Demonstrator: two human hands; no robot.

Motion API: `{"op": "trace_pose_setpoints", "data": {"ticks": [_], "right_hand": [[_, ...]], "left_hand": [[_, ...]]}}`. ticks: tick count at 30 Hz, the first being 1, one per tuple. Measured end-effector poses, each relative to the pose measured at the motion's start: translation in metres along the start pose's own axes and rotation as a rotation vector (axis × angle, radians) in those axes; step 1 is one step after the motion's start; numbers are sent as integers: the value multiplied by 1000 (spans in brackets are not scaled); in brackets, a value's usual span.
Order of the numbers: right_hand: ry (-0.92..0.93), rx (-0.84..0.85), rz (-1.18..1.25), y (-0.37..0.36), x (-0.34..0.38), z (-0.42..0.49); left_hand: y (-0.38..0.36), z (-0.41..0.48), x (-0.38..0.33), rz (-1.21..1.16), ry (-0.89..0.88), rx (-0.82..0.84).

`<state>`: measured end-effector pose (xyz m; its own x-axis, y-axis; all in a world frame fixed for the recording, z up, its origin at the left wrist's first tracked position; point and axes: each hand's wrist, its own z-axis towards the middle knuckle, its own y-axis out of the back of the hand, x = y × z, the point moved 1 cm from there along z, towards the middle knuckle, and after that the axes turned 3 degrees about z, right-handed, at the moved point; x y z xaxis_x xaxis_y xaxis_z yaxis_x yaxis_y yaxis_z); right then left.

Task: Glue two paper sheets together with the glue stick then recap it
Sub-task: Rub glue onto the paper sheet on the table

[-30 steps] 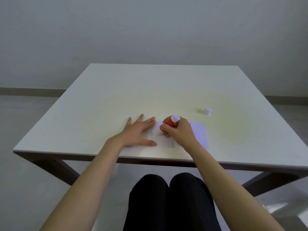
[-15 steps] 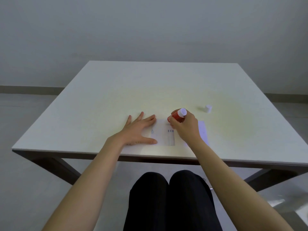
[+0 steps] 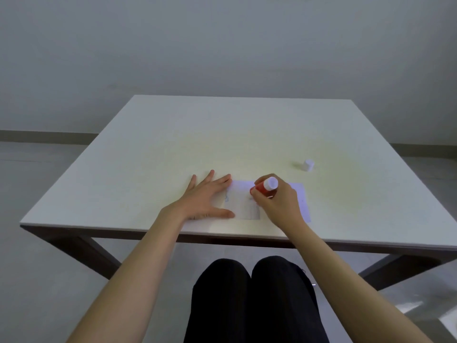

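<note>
Two hands over the near edge of a white table (image 3: 173,134), seen from our head camera. Starting left: our left hand (image 3: 205,199) lies flat, palm down, fingers spread, gripping nothing. Its fingertips and thumb rest on the left edge of the paper sheets (image 3: 243,205), and the hand covers whatever part of the paper runs under it. We can't tell from here whether we see one sheet or two; a paler strip shows at the far edge and again on the right side past the right hand, and a greyer patch with faint marks sits in the middle, too blurred to read.

Next, the glue stick (image 3: 263,188): red body, white end pointing up and to the right, tilted, lower end down toward the paper. That lower end is hidden behind fingers, so contact with the sheet can't be confirmed.

Our right hand (image 3: 278,203) is closed around the glue stick, fingers curled over the red barrel, and sits on top of the right half of the paper, blocking much of it.

Farther right and farther back, the white cap (image 3: 308,165) stands alone on the table, well apart from both hands and the paper.

Our forearms run off the bottom of frame; dark-clothed knees (image 3: 252,293) show below the table edge.
</note>
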<state>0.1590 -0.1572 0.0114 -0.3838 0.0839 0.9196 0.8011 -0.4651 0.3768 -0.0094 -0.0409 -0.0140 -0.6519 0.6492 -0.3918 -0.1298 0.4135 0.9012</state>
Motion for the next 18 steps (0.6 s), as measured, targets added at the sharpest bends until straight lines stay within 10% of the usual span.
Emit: {"op": "trace_pose_setpoints", "data": {"ticks": [5,10,18], "right_hand": [[2,148,7,-4,-1,-22],[-115,-96,41,15,0,-7],[-628,-83,1360,28,6,-33]], "left_hand": [[0,1,-1,29,9,-3],[-1,-2,0,-5,13,-8],[1,-4,-1,-172,40,-18]]}}
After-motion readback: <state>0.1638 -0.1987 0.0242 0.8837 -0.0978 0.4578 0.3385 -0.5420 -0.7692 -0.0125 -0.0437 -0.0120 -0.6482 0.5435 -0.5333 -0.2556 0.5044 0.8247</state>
